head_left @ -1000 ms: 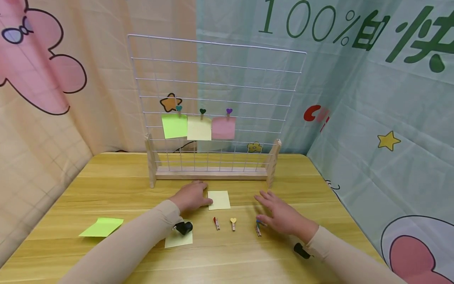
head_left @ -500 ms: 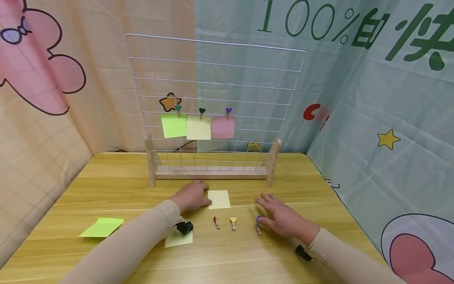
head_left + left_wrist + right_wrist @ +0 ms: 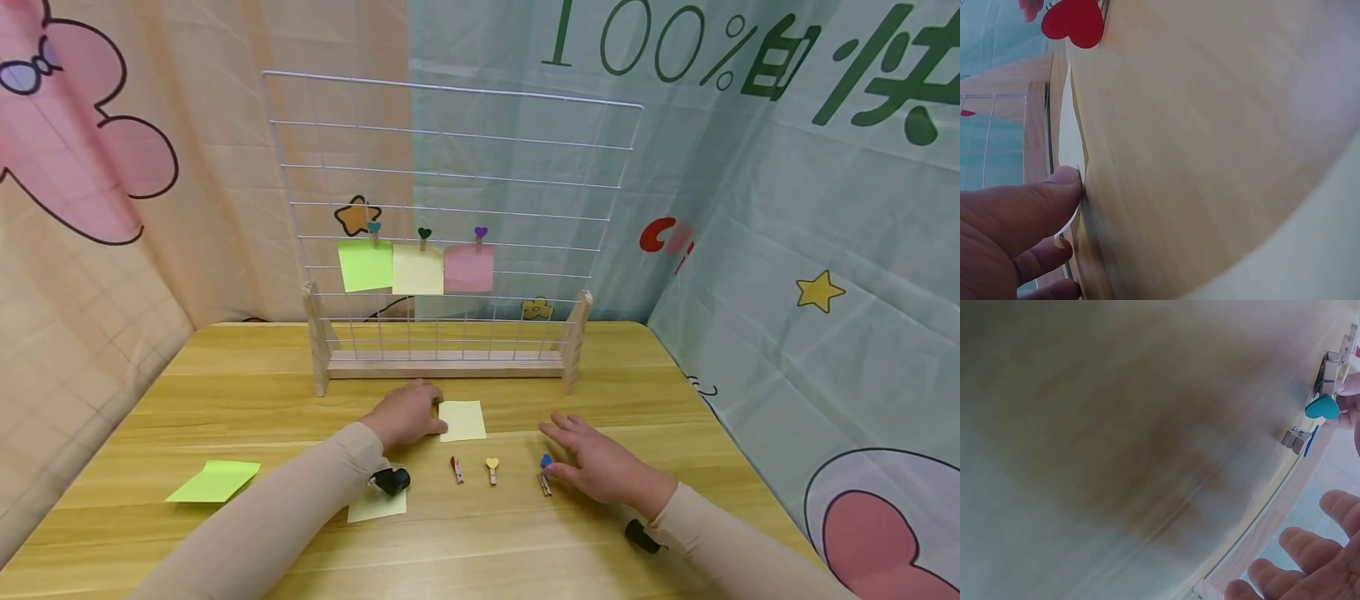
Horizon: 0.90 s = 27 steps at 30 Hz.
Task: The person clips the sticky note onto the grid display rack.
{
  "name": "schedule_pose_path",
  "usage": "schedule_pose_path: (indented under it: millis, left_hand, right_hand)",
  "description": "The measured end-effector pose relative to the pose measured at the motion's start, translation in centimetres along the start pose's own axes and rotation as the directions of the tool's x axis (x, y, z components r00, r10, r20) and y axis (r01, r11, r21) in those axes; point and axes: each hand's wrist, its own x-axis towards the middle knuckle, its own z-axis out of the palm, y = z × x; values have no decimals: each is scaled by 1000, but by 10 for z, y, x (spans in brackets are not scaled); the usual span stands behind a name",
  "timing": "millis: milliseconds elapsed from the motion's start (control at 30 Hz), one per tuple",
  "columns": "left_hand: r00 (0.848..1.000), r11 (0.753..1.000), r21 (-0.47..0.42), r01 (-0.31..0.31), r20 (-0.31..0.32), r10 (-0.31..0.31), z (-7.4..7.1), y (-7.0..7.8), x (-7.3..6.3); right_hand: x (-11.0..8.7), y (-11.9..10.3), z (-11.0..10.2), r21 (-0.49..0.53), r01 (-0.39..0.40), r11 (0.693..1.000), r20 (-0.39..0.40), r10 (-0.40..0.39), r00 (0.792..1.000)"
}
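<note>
In the head view, a pale yellow sticky note (image 3: 462, 420) lies on the table below the grid rack. My left hand (image 3: 408, 413) holds its left edge; the left wrist view shows the thumb (image 3: 1063, 177) on the note (image 3: 1072, 131) and a finger behind its curled corner. My right hand (image 3: 600, 458) is spread, thumb beside a blue clothespin (image 3: 546, 475). A red clothespin (image 3: 457, 470) and a yellow heart clothespin (image 3: 492, 471) lie between the hands. A teal heart clothespin (image 3: 1322, 407) shows near the right thumb in the right wrist view.
Behind stands a white wire grid rack (image 3: 457, 360) on wooden feet. Green (image 3: 366, 266), pale yellow (image 3: 417, 269) and pink (image 3: 469, 268) notes are clipped on it. Another green note (image 3: 213, 482) lies at left, and a pale yellow note (image 3: 377, 505) lies partly under the left forearm.
My right hand has shifted slightly down, and its thumb now leaves more of the blue clothespin in sight. The left hand stays at the note.
</note>
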Motion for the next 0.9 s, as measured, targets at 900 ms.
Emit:
schedule_pose_path:
  millis: [900]
  left_hand:
    - [999, 996, -91, -11, -52, 6, 8, 6, 8]
  right_hand:
    - [-1, -2, -2, -36, 36, 999, 31, -34, 999]
